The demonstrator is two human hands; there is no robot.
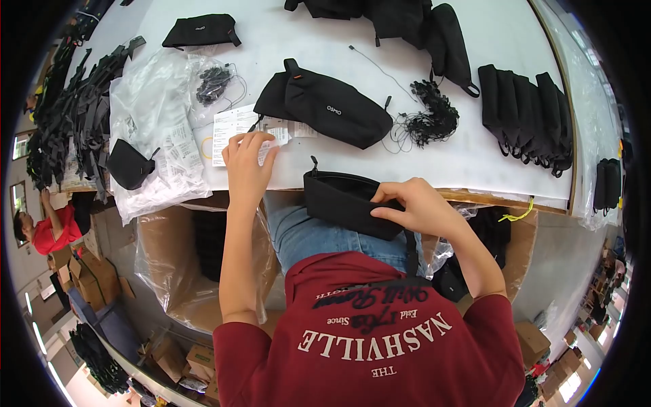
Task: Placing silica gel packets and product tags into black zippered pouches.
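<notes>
My right hand (pixel 415 205) pinches the rim of a black zippered pouch (pixel 342 207), thumb outside and fingers at the opening. The pouch is unzipped and rests at the table's front edge, against my lap. My left hand (pixel 249 163) lies over white printed paper slips (pixel 229 129) on the table, fingertips bent onto them and thumb apart. Its grip on any slip does not show. Just beyond, two black pouches lie overlapping, the larger pouch (pixel 339 108) carrying pale lettering and a loop tab.
Clear plastic bags (pixel 152 115) lie at left beneath a small black pouch (pixel 130 165). Tangled black cords (pixel 432 115) sit right of the middle, beside a row of black pouches (pixel 522 112). Black straps (pixel 88 129) heap at far left. Another person in red (pixel 57 227) is there.
</notes>
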